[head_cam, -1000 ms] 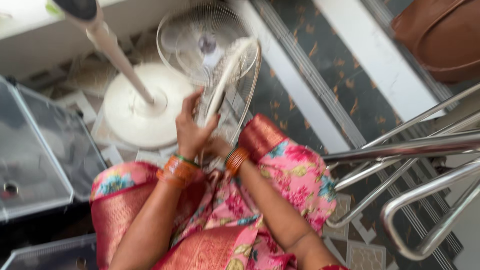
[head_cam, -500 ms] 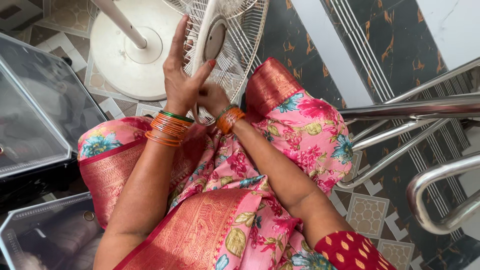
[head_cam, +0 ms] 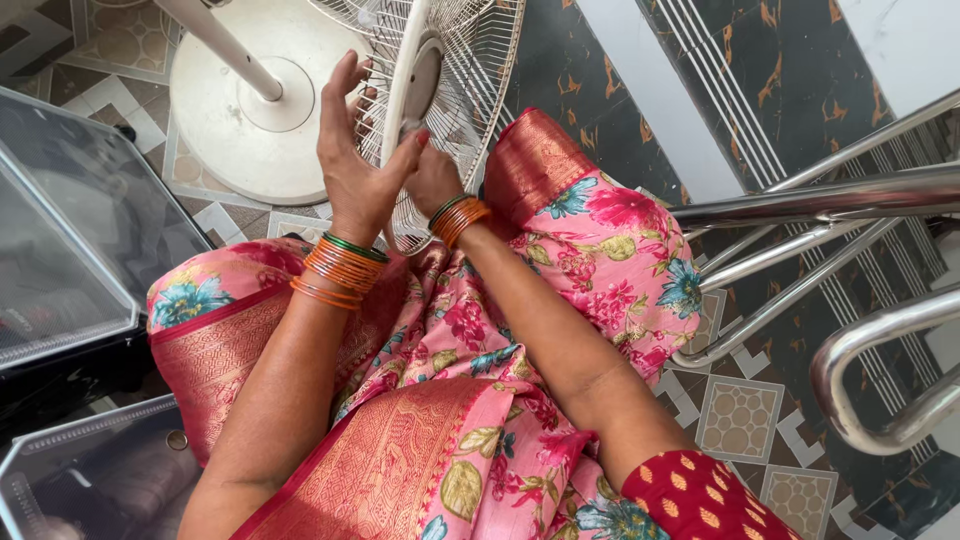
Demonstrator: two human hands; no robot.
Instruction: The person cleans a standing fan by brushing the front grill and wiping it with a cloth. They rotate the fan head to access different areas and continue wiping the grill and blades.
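Note:
A white wire fan grille (head_cam: 470, 70) stands on edge between my knees, its solid centre disc facing left. My left hand (head_cam: 352, 165) presses flat against the grille's left face, fingers spread upward and thumb touching the rim. My right hand (head_cam: 435, 180) grips the lower part of the grille from the right side. Both wrists carry orange and green bangles. My lap is covered in pink floral cloth with red and gold borders (head_cam: 440, 400).
The fan's round white base (head_cam: 250, 130) and slanted pole (head_cam: 225, 50) stand on the patterned tile floor behind the grille. A glass-topped table (head_cam: 60, 230) is at left. Shiny metal chair tubes (head_cam: 830, 200) run along the right.
The view has tilted down and closer. My left hand has slid further up the grille face. The right hand has stayed low on the grille.

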